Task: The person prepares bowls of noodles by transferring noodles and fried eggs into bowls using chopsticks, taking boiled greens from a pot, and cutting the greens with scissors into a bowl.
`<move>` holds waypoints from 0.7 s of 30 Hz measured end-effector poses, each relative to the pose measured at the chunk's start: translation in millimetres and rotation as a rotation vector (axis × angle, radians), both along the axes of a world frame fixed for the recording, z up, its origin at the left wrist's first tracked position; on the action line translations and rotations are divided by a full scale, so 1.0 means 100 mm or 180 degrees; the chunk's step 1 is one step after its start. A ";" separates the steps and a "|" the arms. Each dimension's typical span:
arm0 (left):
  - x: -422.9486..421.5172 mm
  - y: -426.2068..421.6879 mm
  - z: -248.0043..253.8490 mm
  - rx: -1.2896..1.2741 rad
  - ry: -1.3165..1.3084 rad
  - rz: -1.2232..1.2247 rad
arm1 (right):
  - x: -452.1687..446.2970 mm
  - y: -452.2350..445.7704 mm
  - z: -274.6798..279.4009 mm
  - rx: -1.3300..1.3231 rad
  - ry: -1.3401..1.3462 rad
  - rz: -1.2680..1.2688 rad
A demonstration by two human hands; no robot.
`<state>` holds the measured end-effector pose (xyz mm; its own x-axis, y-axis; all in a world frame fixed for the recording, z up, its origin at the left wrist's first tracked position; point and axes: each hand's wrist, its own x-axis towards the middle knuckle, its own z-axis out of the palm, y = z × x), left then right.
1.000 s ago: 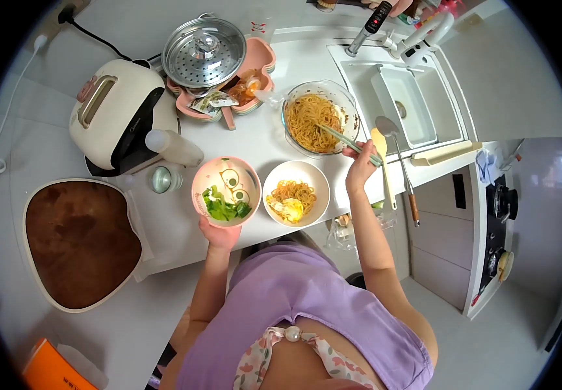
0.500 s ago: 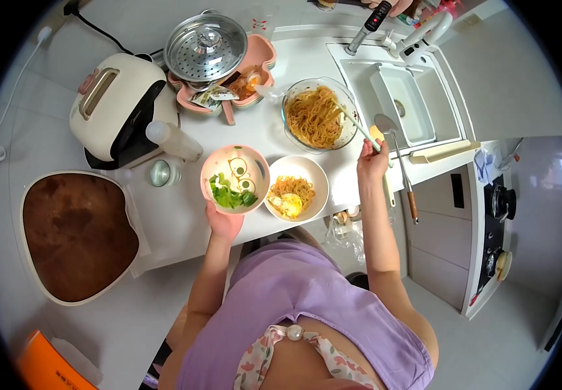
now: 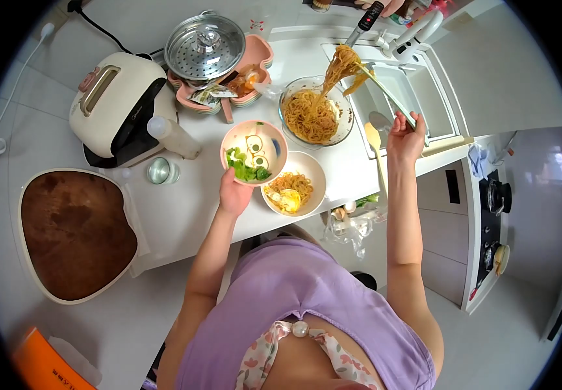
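Observation:
My left hand [image 3: 233, 194] is closed on the edge of a pink-rimmed bowl [image 3: 237, 139], tilted, with chopped green leaves [image 3: 245, 166] inside. Pale green chopsticks [image 3: 388, 95] are gripped in my right hand [image 3: 406, 138]. From their tips hangs a clump of brown noodles [image 3: 342, 64], strands trailing down into the glass bowl [image 3: 347, 130]. More noodles [image 3: 310, 117] fill that bowl. A white bowl [image 3: 320, 186] with noodles and a fried egg [image 3: 287, 200] stands at the counter's front edge, partly overlapped by the pink-rimmed bowl.
A cream-coloured appliance [image 3: 122, 107], a bottle [image 3: 176, 138] and a glass jar [image 3: 160, 171] stand on the left. Behind are a steel lid [image 3: 206, 55] and a pink tray [image 3: 261, 51]. The sink [image 3: 434, 97] lies right, with a wooden spatula [image 3: 376, 144] nearer. Another person's hand [image 3: 391, 5] shows at the top.
My right hand has moved right, and the chopsticks have lifted a clump of noodles above the glass bowl. My left hand has brought the pink-rimmed bowl up and right.

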<state>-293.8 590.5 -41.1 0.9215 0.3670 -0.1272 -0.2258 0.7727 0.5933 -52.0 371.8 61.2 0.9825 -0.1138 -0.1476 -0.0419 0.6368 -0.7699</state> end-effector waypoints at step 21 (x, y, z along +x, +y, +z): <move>0.89 -0.12 -0.09 0.0037 -0.0206 -0.0478 | 0.26 -0.10 0.79 -0.0059 -0.0436 0.0346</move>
